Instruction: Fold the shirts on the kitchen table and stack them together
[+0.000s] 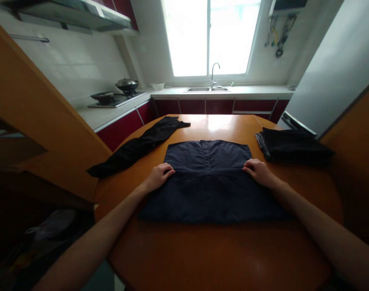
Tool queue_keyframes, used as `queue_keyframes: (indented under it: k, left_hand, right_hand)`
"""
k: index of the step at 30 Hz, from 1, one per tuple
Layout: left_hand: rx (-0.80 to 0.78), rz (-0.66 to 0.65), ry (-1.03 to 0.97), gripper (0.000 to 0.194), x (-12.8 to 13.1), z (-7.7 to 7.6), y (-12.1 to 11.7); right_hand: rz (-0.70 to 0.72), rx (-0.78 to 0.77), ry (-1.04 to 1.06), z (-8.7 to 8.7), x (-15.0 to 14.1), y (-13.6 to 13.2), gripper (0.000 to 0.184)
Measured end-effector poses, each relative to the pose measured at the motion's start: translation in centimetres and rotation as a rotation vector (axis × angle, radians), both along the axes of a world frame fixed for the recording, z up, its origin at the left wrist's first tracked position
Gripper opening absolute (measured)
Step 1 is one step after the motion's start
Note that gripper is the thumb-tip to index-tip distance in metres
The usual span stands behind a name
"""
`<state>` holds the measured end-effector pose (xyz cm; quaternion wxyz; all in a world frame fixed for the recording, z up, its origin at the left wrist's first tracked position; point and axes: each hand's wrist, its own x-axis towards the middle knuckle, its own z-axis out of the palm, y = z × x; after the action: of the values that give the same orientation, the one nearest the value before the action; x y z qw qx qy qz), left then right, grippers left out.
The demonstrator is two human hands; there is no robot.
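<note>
A dark navy shirt [214, 198] lies folded on the wooden table [214, 258] in front of me, its button placket running up the middle of the far part. The near part is turned up over it, and its folded-over edge crosses the shirt from side to side. My left hand [159, 176] pinches the left end of that edge between thumb and fingers. At the right end, my right hand [259, 171] pinches the same edge. Both forearms reach in from the bottom corners.
Black trousers [139, 147] lie lengthwise at the table's left. On the right sits a stack of folded dark clothes [296, 147]. Beyond are a counter with a sink [198, 89], a stove with a lidded pan [126, 85], and a refrigerator [330, 68].
</note>
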<state>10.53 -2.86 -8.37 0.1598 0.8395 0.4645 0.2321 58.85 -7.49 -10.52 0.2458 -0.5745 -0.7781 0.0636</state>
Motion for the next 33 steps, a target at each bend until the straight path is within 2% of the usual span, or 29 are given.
queue_keyframes:
  k: [4, 7, 10, 12, 14, 17, 20, 24, 26, 29, 31, 33]
  left_hand:
    - [0.13, 0.07, 0.084, 0.044, 0.9, 1.6, -1.6]
    - [0.18, -0.113, 0.179, 0.052, 4.4, 2.4, -4.8]
    - [0.192, -0.268, 0.267, 0.057, 9.1, 1.5, -7.6]
    - [0.178, -0.29, 0.313, 0.06, 11.4, 0.2, -8.6]
    - [0.168, -0.282, 0.341, 0.063, 12.4, -1.0, -8.9]
    - [0.172, -0.252, 0.342, 0.065, 11.3, -1.9, -8.4]
    - [0.151, -0.185, 0.339, 0.065, 8.3, -2.1, -7.5]
    - [0.053, -0.047, 0.384, 0.069, 4.1, -1.6, -6.2]
    - [0.02, 0.014, 0.411, 0.071, 3.4, -1.0, -6.4]
    - [0.067, -0.021, 0.386, 0.068, 5.3, 0.1, -8.3]
    - [0.134, -0.158, 0.34, 0.063, 8.0, 0.5, -10.4]
    - [0.173, -0.284, 0.308, 0.063, 10.3, 0.2, -12.2]
  right_hand:
    - [-0.102, 0.064, -0.063, 1.8, -2.0, -1.9, 0.031]
    - [-0.027, 0.125, -0.064, 3.0, -6.2, -4.2, 0.043]
    - [0.113, 0.101, -0.12, 2.7, -11.6, -6.0, 0.053]
    - [0.165, 0.038, -0.16, 1.6, -14.4, -6.7, 0.058]
    - [0.184, -0.012, -0.177, 0.4, -15.6, -6.7, 0.062]
    - [0.152, -0.043, -0.175, -0.9, -14.5, -6.2, 0.069]
    - [0.04, -0.067, -0.184, -1.6, -10.6, -5.8, 0.074]
    - [-0.111, -0.13, -0.212, -1.7, -5.0, -5.7, 0.074]
    - [-0.192, -0.131, -0.197, -1.5, -4.0, -6.1, 0.073]
    - [-0.181, 0.009, -0.154, -0.8, -6.4, -7.8, 0.069]
    - [-0.033, 0.101, -0.135, -0.3, -9.9, -9.5, 0.067]
    - [0.139, 0.101, -0.135, -0.1, -13.0, -11.1, 0.068]
